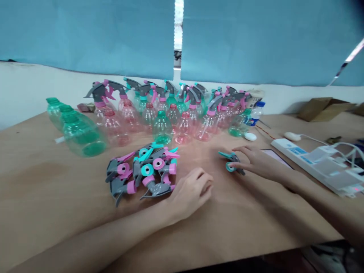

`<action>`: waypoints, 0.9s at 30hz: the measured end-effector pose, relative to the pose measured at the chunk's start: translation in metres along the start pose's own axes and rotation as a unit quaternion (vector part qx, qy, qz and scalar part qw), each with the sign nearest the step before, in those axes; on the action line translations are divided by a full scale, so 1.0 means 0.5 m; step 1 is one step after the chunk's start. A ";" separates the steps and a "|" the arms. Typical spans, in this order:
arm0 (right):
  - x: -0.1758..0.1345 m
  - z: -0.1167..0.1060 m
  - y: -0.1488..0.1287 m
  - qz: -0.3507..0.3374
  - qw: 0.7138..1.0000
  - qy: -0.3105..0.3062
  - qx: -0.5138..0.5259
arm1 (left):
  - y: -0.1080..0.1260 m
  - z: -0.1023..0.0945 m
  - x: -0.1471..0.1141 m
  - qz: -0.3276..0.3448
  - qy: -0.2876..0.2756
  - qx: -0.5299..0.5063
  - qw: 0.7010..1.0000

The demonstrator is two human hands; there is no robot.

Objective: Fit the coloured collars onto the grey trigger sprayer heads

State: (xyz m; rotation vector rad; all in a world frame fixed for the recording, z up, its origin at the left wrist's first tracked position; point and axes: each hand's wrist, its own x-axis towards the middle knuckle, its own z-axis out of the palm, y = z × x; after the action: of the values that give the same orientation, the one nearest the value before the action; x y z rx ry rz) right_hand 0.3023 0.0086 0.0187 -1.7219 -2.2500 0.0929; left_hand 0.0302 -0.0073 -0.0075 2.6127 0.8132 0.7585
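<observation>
My right hand has its thumb and fingers around a grey and teal trigger spray head, which is low over or on the table. My left hand rests on the tabletop with fingers curled in, and nothing shows in it. Just left of that hand lies a pile of loose spray heads in grey with pink or teal collars. Behind the pile stand pink and green clear bottles, among them an uncapped green bottle and an uncapped pink bottle.
Several bottles with spray heads fitted line the wall. Green bottles stand at left. On the right are a blue-capped bottle, a white oval object, a phone, a white power strip and a cardboard box.
</observation>
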 end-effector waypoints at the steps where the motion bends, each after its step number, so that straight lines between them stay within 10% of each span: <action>1: -0.007 0.002 0.008 0.002 1.000 -0.015 0.001 | -0.002 0.000 0.001 -0.012 0.004 -0.006 1.000; 9: -0.018 0.043 0.015 -0.114 0.991 -0.005 0.066 | 0.000 -0.012 0.015 -0.101 0.025 -0.058 0.993; 15: -0.006 0.039 -0.043 -0.048 0.984 0.084 0.153 | -0.002 -0.012 0.017 -0.131 0.060 -0.102 0.984; 21: 0.014 0.047 -0.152 -0.027 0.901 0.044 0.430 | -0.008 -0.020 0.022 -0.135 0.118 -0.142 0.974; 27: 0.014 0.095 -0.191 -0.026 0.869 0.039 0.493 | -0.009 -0.022 0.019 -0.169 0.082 -0.146 0.971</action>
State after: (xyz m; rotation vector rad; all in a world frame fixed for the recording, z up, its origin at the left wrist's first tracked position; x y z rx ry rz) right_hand 0.1987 -0.0051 -0.0028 -1.0499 -1.6616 0.9531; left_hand 0.0288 0.0031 0.0032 2.1023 1.0678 0.9202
